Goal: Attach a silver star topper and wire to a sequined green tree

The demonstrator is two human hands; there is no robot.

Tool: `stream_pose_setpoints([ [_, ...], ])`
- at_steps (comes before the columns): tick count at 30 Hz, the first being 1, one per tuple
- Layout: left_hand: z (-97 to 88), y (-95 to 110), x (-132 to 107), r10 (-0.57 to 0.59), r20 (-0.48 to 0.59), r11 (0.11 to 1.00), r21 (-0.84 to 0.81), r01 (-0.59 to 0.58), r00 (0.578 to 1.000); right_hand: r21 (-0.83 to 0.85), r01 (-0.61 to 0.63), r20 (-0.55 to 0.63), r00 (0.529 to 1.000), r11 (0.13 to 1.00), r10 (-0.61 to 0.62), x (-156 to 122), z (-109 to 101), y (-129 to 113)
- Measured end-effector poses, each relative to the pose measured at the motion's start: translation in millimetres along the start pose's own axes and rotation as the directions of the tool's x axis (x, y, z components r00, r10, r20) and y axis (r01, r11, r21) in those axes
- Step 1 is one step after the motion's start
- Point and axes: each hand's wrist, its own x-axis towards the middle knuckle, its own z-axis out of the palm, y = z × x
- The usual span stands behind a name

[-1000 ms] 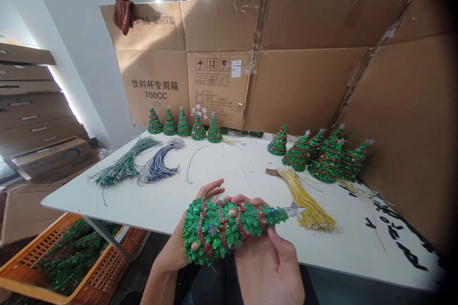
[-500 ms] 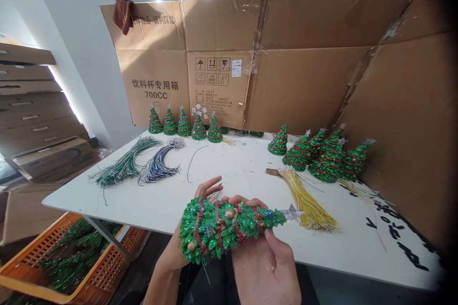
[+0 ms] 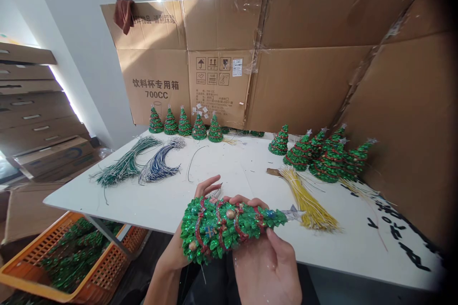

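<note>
A small green glitter Christmas tree (image 3: 229,228) lies on its side in my hands above the table's front edge, its silver star (image 3: 294,213) pointing right. Red garlands, gold balls and tiny gift shapes decorate it. My right hand (image 3: 268,262) grips the narrower half from below, thumb near the tip and fingers curled over the far side. At the wide base is my left hand (image 3: 178,251), closed against it; a couple of its fingers stretch out behind the tree, and the rest are hidden. A thin wire end (image 3: 203,274) hangs below the base.
On the white table (image 3: 243,167) lie green wire ties (image 3: 125,162), blue ones (image 3: 161,162) and yellow ones (image 3: 309,200). Several small trees stand at the back (image 3: 184,121) and right (image 3: 327,157). Cardboard walls (image 3: 304,81) enclose the table. An orange crate (image 3: 103,267) of greenery sits lower left.
Almost nothing differs. The whole scene has shifted very slightly in view, and both hands keep the tree in the same pose.
</note>
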Motion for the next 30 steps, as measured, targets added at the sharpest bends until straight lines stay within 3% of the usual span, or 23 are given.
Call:
stream_pose_setpoints([
  [21,-2.6,-3.0,-1.0,0.043,0.027,0.995,0.085,-0.045,0.999,0.028,-0.054,0.058,0.997,0.998,0.052,1.4,-1.1,-3.4],
  [30,-1.7,-2.0,0.4,-0.004,0.031,0.998,0.062,0.002,1.000,0.039,-0.030,0.022,0.999,0.999,0.029,-1.4,-2.6,-1.9],
])
